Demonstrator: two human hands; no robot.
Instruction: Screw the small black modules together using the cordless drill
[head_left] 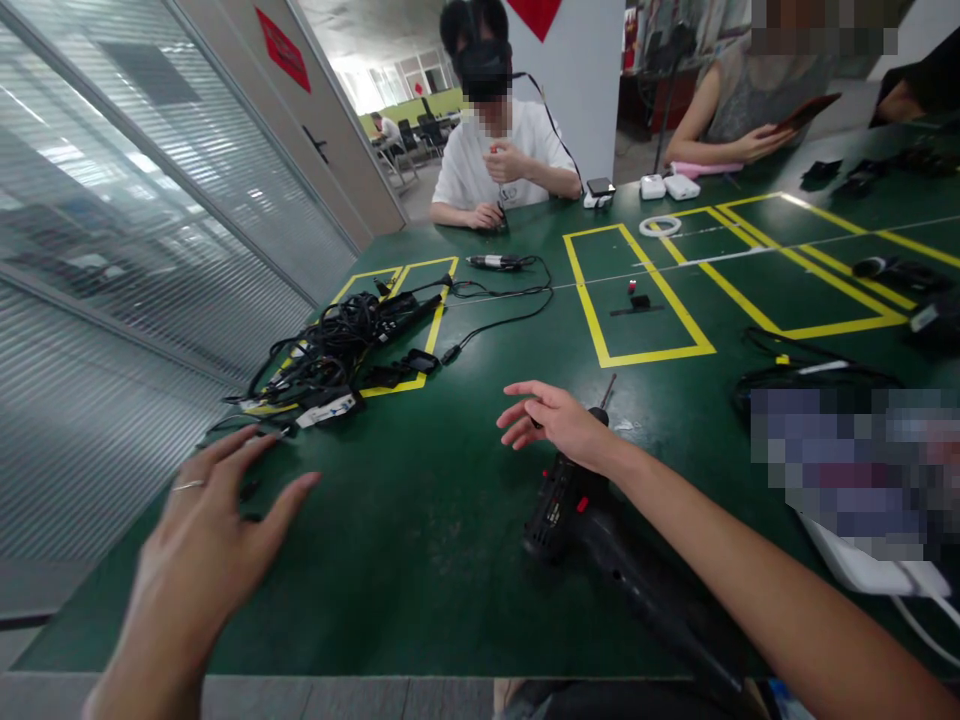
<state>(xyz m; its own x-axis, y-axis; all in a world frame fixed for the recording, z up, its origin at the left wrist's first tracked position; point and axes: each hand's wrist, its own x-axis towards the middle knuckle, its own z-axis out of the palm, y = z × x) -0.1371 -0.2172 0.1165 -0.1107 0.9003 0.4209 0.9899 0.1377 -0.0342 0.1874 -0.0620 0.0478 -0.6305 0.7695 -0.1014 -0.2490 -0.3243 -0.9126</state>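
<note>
While both hands hover above the bench (pixel 420 600), the pistol-shaped power driver (pixel 553 515) lies under the right forearm (pixel 675 505), not taken up; the left hand (pixel 214 525) is spread and empty, the right hand (pixel 559 418) loosely extended, apparently gripping nothing; handling seems not under way; farther off, black cables (pixel 352 325) lie tangled, evidently unsorted; beyond, a small black piece (pixel 640 301) sits inside a yellow-taped rectangle (pixel 660 357).

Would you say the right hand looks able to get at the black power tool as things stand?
Probably yes: the right hand looks empty and seems close above the front end of the black power tool, with nothing visible between them, though it would likely need to draw back.
</note>
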